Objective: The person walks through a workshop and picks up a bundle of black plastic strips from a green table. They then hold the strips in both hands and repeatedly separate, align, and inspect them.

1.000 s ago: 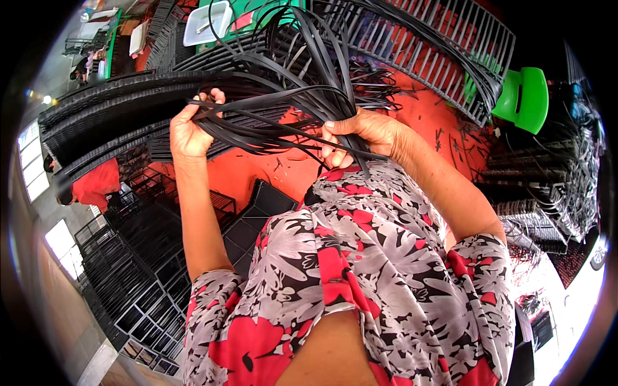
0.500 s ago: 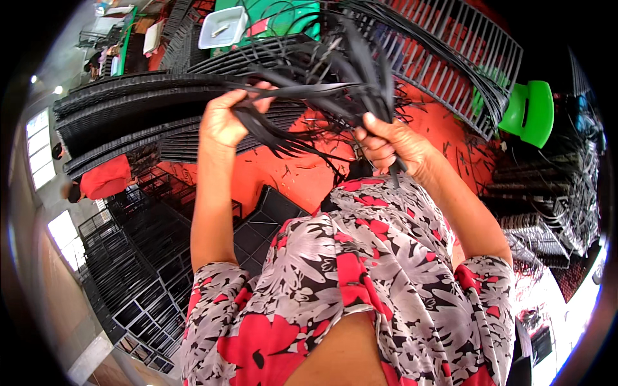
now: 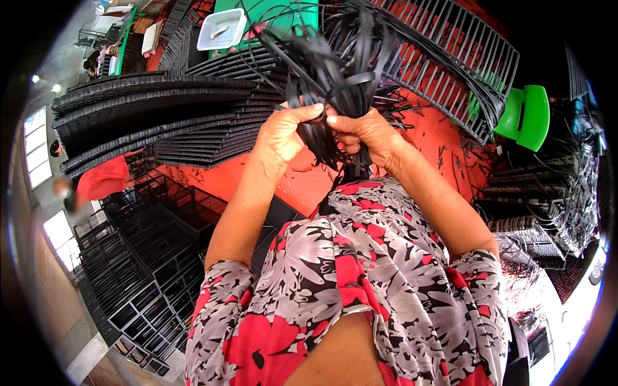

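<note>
A bundle of flat black strips [image 3: 331, 71] fans upward and outward in front of me, with loose ends hanging below my hands. My right hand [image 3: 364, 135] is closed round the bundle, thumb on top. Right beside it, my left hand [image 3: 283, 132] pinches strips between thumb and forefinger, and the two thumbs nearly meet. The exact strips in the left pinch are partly hidden by the fingers.
Stacked black woven panels [image 3: 161, 96] lie at the left. Beyond are a green table [image 3: 299, 26] with a white tub [image 3: 222, 29], and a slatted metal frame [image 3: 444, 58]. A green plastic chair [image 3: 531, 116] stands right. Strip scraps litter the red floor [image 3: 444, 148]. A person in red [image 3: 103, 177] is far left.
My left hand has moved right, from holding strips out to the side to meeting my right hand. The stretched strips have gathered into the bundle, and the right hand has shifted slightly left.
</note>
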